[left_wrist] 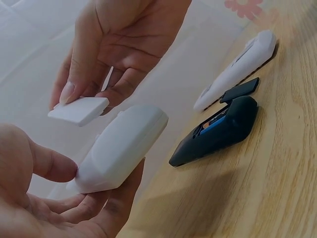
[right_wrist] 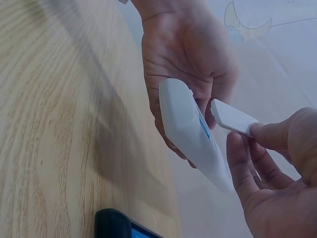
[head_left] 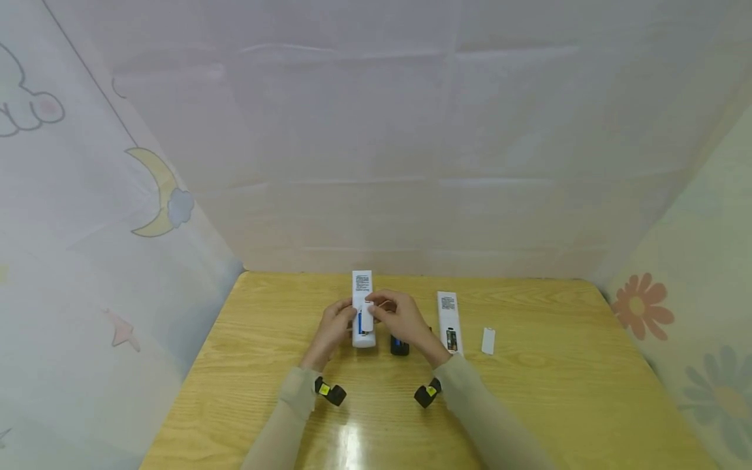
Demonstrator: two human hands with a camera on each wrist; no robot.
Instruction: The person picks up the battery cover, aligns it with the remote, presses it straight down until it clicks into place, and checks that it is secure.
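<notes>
My left hand (head_left: 335,328) grips a white remote control (head_left: 362,285) along its sides, back face up and raised over the table. Blue shows in its battery compartment in the head view. Between thumb and fingers, my right hand (head_left: 407,321) pinches a white battery cover (left_wrist: 79,111). The cover sits tilted just above the remote's back, and a gap shows between them in the right wrist view. Nearest below is a black remote control (left_wrist: 218,131) on the table, a blue battery visible in its uncovered compartment.
Beside the black remote lies its black cover (left_wrist: 240,90). Farther right, a second white remote (head_left: 448,307) rests with its compartment uncovered, and a loose white cover (head_left: 488,341) lies near it. The wooden table (head_left: 282,418) meets printed cloth walls at the back and sides.
</notes>
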